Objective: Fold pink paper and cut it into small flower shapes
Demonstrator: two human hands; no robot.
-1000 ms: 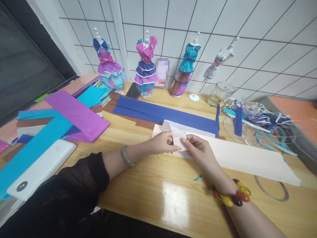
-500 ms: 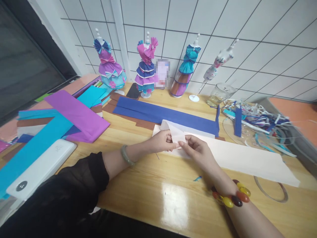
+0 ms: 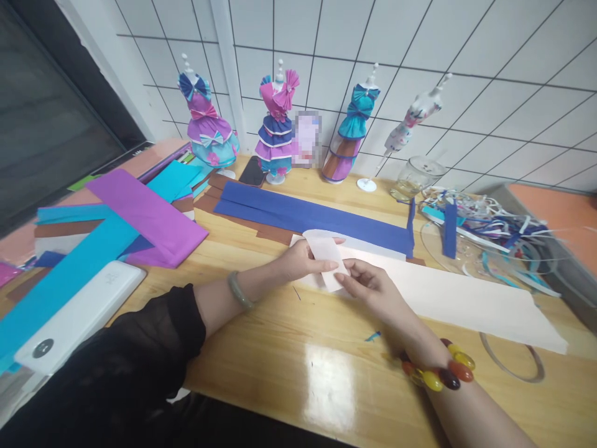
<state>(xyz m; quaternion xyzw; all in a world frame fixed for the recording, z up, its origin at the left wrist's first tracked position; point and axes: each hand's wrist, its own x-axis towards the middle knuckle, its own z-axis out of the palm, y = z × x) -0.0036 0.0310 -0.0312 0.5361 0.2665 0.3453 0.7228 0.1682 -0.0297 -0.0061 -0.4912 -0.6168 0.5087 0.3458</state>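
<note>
A white strip (image 3: pixel 325 251) is being held above the pale sheet (image 3: pixel 448 292), the left hand (image 3: pixel 301 260) pinching it under the thumb, the right hand (image 3: pixel 367 281) gripping its edge. It looks thin, so uneven pulling could be risking a crease or tear. Behind, a blue strip (image 3: pixel 303 211) is lying on the bench (image 3: pixel 261 354).

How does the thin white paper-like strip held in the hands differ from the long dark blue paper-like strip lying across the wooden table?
Colour: the thin white paper-like strip is pale; the long dark blue paper-like strip is deep-toned.
Pose: the white strip is bent and lifted; the blue strip lies spread out, partly over brown sheets.
Contact: left hand and right hand hold the white strip; neither touches the blue strip.
Shared: both look thin and flexible.
</note>
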